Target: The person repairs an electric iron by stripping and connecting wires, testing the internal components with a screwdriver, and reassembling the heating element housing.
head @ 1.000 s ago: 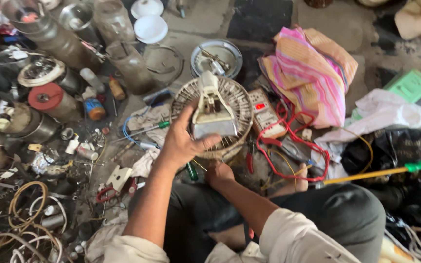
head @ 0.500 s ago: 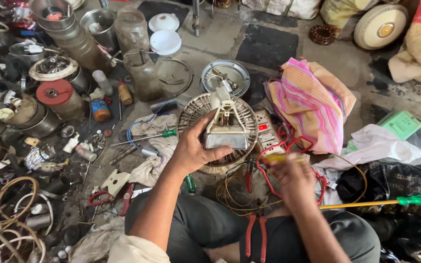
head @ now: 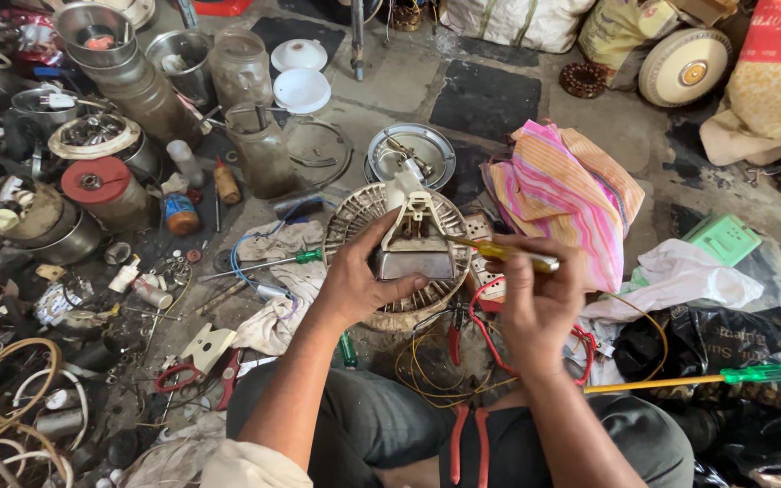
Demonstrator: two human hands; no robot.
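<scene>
The left hand (head: 354,285) grips the motor (head: 404,258), fingers curled tight round its bracket (head: 415,237). Just right, the right hand (head: 535,303) pinches a yellow screwdriver (head: 503,253), fingers closed narrow, tip meeting the bracket.

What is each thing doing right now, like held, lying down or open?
Fan motor: gripped by the left hand.
Yellow screwdriver: held level in the right hand.
Green screwdriver: lying on a rag.
Striped cloth: crumpled on the floor.
Red pliers: lying, handles apart.
</scene>
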